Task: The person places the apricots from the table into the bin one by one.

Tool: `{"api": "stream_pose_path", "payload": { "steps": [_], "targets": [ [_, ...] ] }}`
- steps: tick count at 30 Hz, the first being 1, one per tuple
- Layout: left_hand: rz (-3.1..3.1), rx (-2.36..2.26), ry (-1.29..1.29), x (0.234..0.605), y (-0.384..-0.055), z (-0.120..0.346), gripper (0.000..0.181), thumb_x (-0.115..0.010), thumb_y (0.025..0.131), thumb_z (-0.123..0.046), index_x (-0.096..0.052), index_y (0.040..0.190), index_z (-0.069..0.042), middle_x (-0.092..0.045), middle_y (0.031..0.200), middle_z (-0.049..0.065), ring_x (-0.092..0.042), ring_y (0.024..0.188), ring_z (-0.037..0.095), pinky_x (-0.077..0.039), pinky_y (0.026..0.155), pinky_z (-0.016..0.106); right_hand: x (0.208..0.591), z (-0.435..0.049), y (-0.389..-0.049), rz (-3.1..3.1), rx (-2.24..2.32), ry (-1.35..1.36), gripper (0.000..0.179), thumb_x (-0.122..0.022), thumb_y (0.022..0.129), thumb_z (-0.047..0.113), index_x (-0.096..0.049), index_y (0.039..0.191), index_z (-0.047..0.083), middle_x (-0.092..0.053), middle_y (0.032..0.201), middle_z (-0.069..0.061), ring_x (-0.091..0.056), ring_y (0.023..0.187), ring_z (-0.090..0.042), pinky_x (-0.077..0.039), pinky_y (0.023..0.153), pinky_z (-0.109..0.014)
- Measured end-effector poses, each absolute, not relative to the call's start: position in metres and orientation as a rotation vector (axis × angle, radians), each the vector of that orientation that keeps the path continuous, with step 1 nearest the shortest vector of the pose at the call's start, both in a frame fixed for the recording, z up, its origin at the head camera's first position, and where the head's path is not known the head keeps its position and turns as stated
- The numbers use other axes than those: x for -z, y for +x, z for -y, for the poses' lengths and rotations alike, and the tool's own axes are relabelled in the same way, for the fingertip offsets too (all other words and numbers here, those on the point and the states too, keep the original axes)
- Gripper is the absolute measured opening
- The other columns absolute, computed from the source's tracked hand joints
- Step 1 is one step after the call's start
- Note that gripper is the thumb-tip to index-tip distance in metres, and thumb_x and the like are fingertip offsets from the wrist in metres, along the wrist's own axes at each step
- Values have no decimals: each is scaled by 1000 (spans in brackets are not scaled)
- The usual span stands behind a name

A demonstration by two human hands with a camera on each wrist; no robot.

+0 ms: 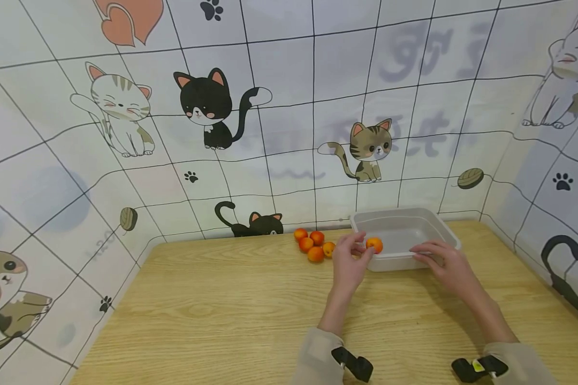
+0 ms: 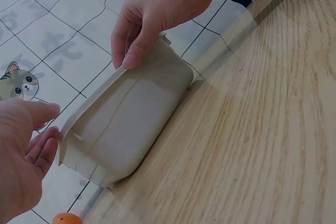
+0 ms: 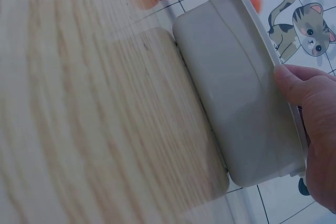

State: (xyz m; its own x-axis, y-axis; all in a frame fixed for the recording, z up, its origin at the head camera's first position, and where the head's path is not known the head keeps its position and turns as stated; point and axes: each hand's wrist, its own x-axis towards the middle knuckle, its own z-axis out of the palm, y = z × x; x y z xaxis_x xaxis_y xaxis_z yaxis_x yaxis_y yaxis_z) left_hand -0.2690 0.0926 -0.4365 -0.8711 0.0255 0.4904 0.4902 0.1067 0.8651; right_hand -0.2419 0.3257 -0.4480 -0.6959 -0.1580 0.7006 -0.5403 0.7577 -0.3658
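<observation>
Beneath a white, grid-lined wall covering [image 1: 289,128] printed with cartoon cats [image 1: 205,107], a pale wood-grained worktop [image 1: 221,305] spreads toward the viewer; the same print rises at both sides. Near the worktop's back edge, right of its middle, sits a light grey container [image 1: 397,263], its mouth upward and its base on the wood. Its long axis runs left to right, about parallel with the back wall, one long side facing the sleeves [image 1: 318,358]. The right hand [image 1: 445,266] has its grip clamped on the near rim, thumb against the outside. At the container's left front corner is the left hand [image 1: 349,262], its grip apart, thumb and fingers beside a single orange fruit [image 1: 374,245]. That fruit shows within the container's outline in the head view and is blurred in the right wrist view; whether it touches the base cannot be told. Being round, it shows no clear long axis or direction. Just left of the container, five more orange fruits [image 1: 315,254] lie bunched on the worktop.
</observation>
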Motion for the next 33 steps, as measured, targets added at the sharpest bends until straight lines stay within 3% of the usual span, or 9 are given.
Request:
{"api": "stream_pose_path", "payload": {
  "steps": [8,18,25,29,33],
  "targets": [
    [2100,1839,-463,434,-270,-90,34,-79,86,-2,-71,119,1,-65,105,10,-65,82,19,-57,79,25,448,-325,-243,2266,-746,539,27,-81,76,-9,-77,96,8,-71,93,-2,-59,89,1,-37,85,-3],
    [2152,1799,-543,435,-269,-80,36,-78,89,-9,-70,123,-3,-66,112,16,-63,86,24,-56,77,30,449,-326,-245,2255,-716,553,28,-82,74,-9,-77,95,8,-71,91,-2,-60,88,0,-38,84,-3],
    [2168,1731,-572,438,-275,-71,38,-78,88,-10,-69,124,-2,-66,112,15,-65,87,24,-50,73,23,450,-325,-245,2260,-710,538,28,-82,74,-9,-77,95,9,-71,91,-2,-61,88,-3,-37,84,-3],
    [2191,1713,-590,439,-275,-66,39,-78,89,-11,-68,126,-2,-65,115,16,-64,89,29,-53,75,29,450,-325,-242,2268,-723,522,27,-81,75,-9,-77,96,9,-71,92,-3,-59,89,-1,-36,85,-3],
    [2213,1687,-591,440,-276,-59,41,-78,88,-11,-67,127,-4,-64,117,15,-62,90,25,-55,79,40,450,-325,-241,2267,-728,521,29,-81,75,-9,-77,96,10,-71,93,-3,-58,91,3,-36,84,-3]
  ]
}}
